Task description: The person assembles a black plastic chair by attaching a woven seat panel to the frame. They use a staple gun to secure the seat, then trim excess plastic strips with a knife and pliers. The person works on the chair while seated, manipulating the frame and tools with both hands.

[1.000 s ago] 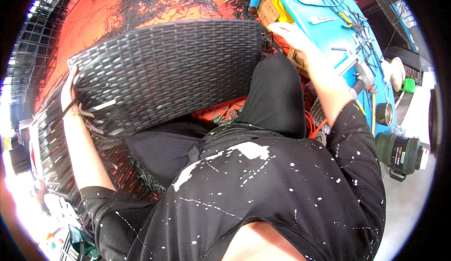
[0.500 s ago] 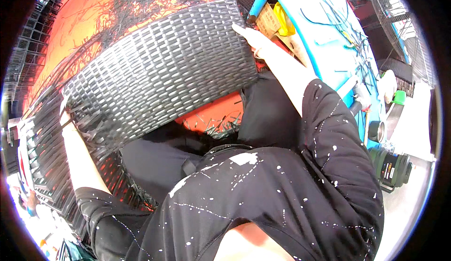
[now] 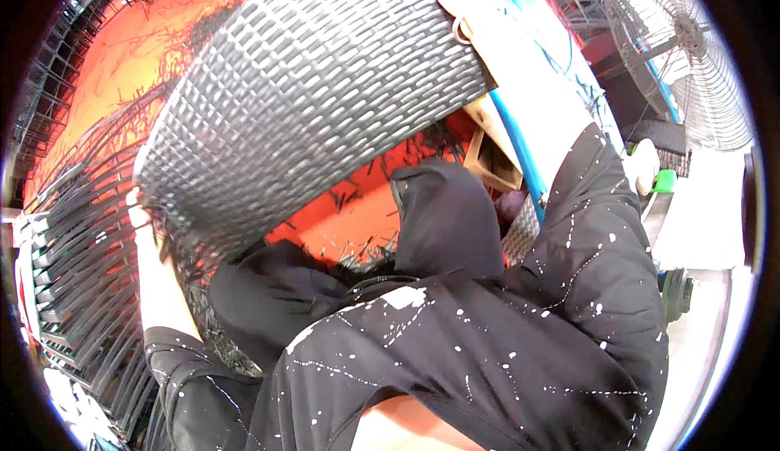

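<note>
A large black woven panel [image 3: 317, 85] of flat plastic strips is held up slanting above my lap, its right end farther away than its left. My left hand [image 3: 146, 217] is closed round its lower left edge, where loose strip ends [image 3: 191, 244] stick out; the fingers are partly hidden there. At the far right edge, my right hand [image 3: 457, 0] grips the panel, with a ring-like band at one finger and the fingertips hidden behind the edge. Below the panel are my dark-clothed knees [image 3: 447, 215].
Black strip scraps lie on the red floor [image 3: 357, 215]. At left stands a bundle of dark slats [image 3: 89, 248]. To the right are a blue-edged table [image 3: 520, 150], an open wooden box [image 3: 491, 166], a green cup [image 3: 665, 181] and a wire-caged fan [image 3: 691, 36].
The panel has risen and shifted to the right, with both hands still on it. My right hand has moved up and away, uncovering more red floor and the wooden box.
</note>
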